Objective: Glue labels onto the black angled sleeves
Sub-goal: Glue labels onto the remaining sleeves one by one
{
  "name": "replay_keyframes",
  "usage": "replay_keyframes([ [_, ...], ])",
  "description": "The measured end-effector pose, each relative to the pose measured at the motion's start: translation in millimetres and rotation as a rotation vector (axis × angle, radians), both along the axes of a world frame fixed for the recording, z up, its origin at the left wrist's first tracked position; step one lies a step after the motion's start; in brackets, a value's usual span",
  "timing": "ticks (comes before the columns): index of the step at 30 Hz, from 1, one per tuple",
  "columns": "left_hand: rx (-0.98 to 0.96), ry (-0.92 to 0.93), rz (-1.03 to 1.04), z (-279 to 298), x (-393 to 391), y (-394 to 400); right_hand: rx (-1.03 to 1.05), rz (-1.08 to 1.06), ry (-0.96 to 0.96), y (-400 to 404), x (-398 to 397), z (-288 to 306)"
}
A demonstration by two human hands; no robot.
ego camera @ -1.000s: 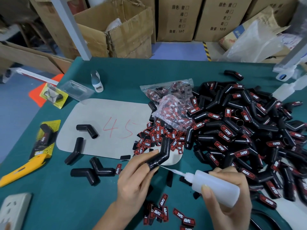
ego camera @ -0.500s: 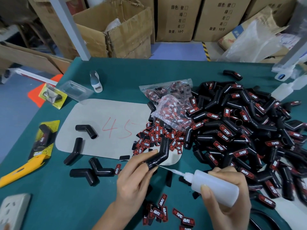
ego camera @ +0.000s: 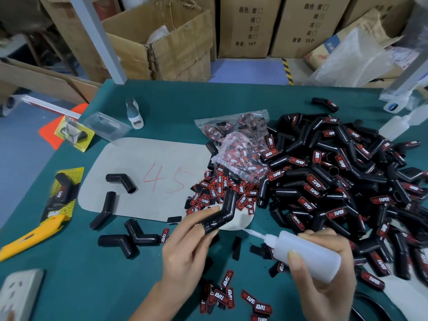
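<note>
My left hand [ego camera: 187, 246] pinches a bare black angled sleeve [ego camera: 222, 214] by its lower end, above the green table. My right hand [ego camera: 324, 269] grips a translucent white glue bottle [ego camera: 305, 253], its thin nozzle pointing left toward the sleeve's lower end, a short gap away. Loose red-and-black labels [ego camera: 217, 193] lie just behind the sleeve, and more labels [ego camera: 231, 297] lie near the front edge. A big heap of labelled sleeves [ego camera: 347, 181] fills the right side. Several unlabelled sleeves [ego camera: 122, 181] lie at the left.
A grey sheet marked 45 [ego camera: 148, 172] lies mid-table. Two clear bags of labels [ego camera: 236, 140] sit behind the loose ones. A yellow utility knife [ego camera: 30, 237], a packaged sleeve [ego camera: 62, 195] and a white socket strip [ego camera: 18, 293] lie at left. Cardboard boxes [ego camera: 176, 42] stand beyond the table.
The glue nozzle has drawn back slightly to the right, away from the sleeve's lower end. My left hand keeps the sleeve in nearly the same spot.
</note>
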State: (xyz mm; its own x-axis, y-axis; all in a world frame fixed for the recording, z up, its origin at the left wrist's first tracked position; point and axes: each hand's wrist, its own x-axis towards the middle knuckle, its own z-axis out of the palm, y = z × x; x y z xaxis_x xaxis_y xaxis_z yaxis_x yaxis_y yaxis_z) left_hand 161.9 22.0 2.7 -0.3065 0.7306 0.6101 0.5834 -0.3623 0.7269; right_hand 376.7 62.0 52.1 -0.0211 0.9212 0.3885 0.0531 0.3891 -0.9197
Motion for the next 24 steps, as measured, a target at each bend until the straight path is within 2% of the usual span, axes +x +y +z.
replay_keyframes([
  [4, -0.08, -0.144, 0.041, 5.3, -3.0, 0.7, -0.121, -0.053, 0.064, 4.6, 1.6, 2.4],
  [7, -0.099, -0.34, 0.006, 12.2, -4.0, 2.5, -0.253, -0.068, 0.109, 11.0, -0.3, -1.1],
  [10, -0.15, -0.607, 0.012, 14.9, -8.1, 6.4, -0.306, 0.029, 0.029, 17.6, -4.0, -13.2],
  [12, -0.174, -0.701, 0.006, 15.3, -13.3, 8.1, -0.363, 0.105, -0.06, 18.2, -8.5, -21.8],
  [16, -0.21, -0.789, -0.045, 12.5, -22.7, 9.7, -0.376, 0.117, -0.365, 17.4, -17.0, -35.1],
  [24, -0.278, -0.847, -0.262, 7.8, -23.0, 12.0, -0.398, 0.059, -0.485, 25.9, -20.8, -48.5],
])
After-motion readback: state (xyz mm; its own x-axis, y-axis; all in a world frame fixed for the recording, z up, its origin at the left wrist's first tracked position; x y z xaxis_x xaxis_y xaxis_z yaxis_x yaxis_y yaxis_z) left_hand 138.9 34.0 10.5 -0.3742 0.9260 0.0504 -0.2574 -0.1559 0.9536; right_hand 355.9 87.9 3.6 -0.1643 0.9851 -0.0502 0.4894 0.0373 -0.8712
